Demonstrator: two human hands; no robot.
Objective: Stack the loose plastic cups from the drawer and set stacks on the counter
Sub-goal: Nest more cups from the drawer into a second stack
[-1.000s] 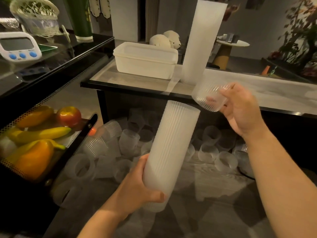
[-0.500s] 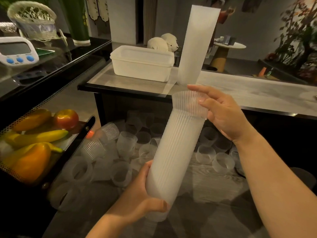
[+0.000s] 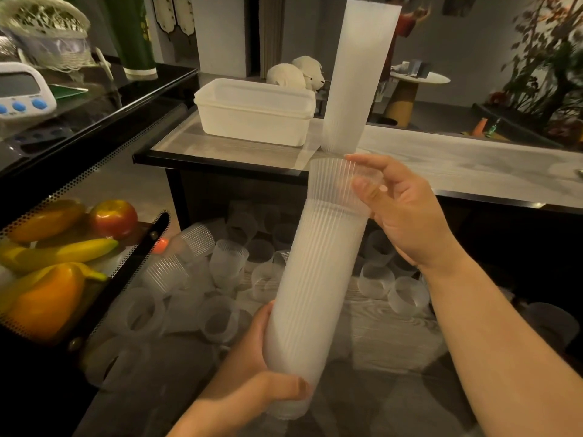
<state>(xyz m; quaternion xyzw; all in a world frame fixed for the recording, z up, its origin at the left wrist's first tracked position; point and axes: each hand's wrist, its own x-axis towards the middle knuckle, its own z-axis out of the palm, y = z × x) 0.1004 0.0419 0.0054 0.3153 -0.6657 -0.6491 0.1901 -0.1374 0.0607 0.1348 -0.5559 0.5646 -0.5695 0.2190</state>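
Frosted ribbed cup stack [image 3: 312, 288], tilted, top cup [image 3: 334, 184] protruding.

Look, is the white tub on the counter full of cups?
No, the white tub on the counter shows no cups above its rim; loose cups lie in the drawer.

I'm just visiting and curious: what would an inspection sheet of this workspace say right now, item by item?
Surface: pale counter with a dark edge, above an open drawer.
Job's things: tall stack upright on the counter; held stack tilted, a top cup only partly seated; loose cups scattered in the drawer.
Clutter: white tub on the counter; fruit tray and timer at left.
Hands: left hand grips the held stack near its base; right hand has fingers on the top cup.
Cables: nothing seen.
Surroundings: dim room, round side table, plants.
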